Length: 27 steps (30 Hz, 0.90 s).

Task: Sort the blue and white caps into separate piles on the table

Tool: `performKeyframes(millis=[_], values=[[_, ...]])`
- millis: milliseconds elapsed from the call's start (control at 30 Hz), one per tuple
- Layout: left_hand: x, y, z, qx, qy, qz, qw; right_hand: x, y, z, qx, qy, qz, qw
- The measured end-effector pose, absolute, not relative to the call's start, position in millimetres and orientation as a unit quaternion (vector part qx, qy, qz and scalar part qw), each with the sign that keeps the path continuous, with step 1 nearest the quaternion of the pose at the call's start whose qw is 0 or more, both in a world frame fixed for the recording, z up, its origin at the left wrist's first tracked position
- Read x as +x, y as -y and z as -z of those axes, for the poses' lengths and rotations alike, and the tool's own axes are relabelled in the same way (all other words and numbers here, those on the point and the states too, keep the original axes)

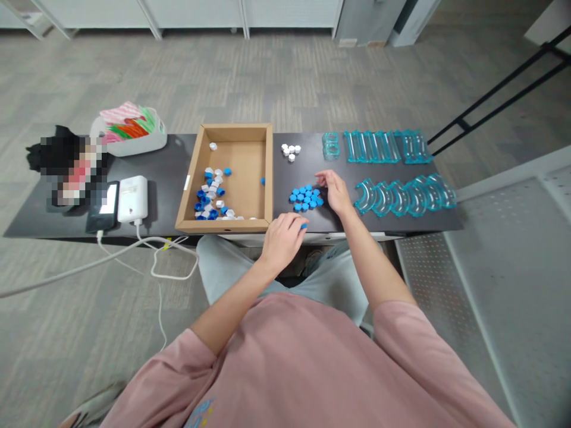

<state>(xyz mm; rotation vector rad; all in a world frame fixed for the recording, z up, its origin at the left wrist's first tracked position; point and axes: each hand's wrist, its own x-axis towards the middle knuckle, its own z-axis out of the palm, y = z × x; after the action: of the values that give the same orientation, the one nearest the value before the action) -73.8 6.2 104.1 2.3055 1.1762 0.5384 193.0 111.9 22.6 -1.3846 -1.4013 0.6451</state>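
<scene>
Several blue hexagonal pieces (306,198) lie in a loose cluster on the dark table. My left hand (282,239) is at the table's front edge, by the near right corner of the cardboard box, its fingers closed on one blue hexagonal piece (304,226) that shows at the fingertips. Just right of the cluster, my right hand (334,190) has its fingers stretched out and apart, with nothing seen in them. Behind the cluster sits a small group of white hexagonal pieces (291,150). Inside the cardboard box (269,178) are mixed white and blue pieces, mostly toward the near left.
Clear teal curved track-like parts (391,199) line the table's right side, with straight ones (373,147) behind them. A white basket (138,142), a power bank (132,199) and a phone (103,207) occupy the left. A white cable (89,272) hangs off the front.
</scene>
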Motion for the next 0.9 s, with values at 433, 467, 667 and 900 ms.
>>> performKeyframes(millis=[433, 467, 667, 900], values=[[-30.6, -27.8, -71.4, 0.798, -0.541, -0.136, 0.230, 190.4, -112.4, -24.7, -0.556, 0.583, -0.292, 0.516], [-28.9, -30.2, -69.5, 0.793, -0.548, -0.144, 0.224, 190.2, -112.3, -25.1, -0.556, 0.583, -0.293, 0.514], [-21.7, -32.7, -62.9, 0.777, -0.560, -0.184, 0.221, 189.4, -112.1, -26.8, -0.568, 0.583, -0.293, 0.501], [-58.8, -6.6, -102.5, 0.814, -0.468, -0.226, 0.260, 192.2, -111.3, -24.5, -0.572, 0.583, -0.274, 0.508]])
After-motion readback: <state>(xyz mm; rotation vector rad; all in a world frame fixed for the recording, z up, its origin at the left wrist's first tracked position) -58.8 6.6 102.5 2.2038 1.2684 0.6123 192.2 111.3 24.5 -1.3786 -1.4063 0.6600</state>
